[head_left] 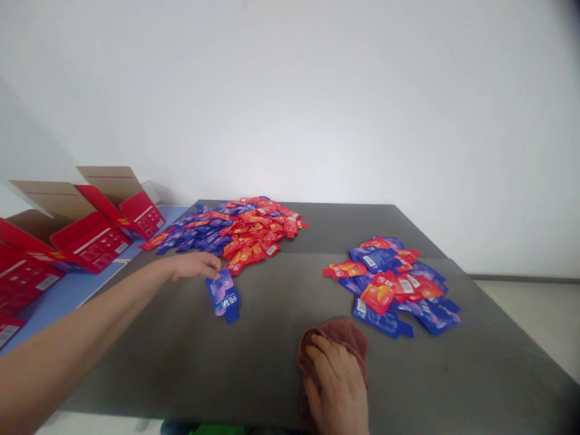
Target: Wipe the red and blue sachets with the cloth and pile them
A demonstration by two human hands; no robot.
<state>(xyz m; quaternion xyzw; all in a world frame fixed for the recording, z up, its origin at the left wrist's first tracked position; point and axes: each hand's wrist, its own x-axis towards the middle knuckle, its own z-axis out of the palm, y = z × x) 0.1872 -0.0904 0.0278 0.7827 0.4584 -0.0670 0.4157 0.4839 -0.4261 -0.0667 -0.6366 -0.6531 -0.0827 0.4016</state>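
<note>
Nothing readable with certainty. On blue sachet [223, 294] at left-centre: carries large white characters [228, 303], apparently Chinese, slanted and too blurred to make out. On red sachet [379, 292] at right: bears similar white characters, likewise unreadable. On red cartons [93, 241] at far left: show small white print plus white panels [122, 248], apparently barcodes, too small to read. On other sachets [383, 260]: show barcode-like white patches, also illegible.

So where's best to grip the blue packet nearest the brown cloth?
Probably by its narrow tab, pinched from the near right side. The blue packet seems to lie flat, and the tab juts rightward over the dark tabletop, away from the red-orange packet at its far edge.
</note>
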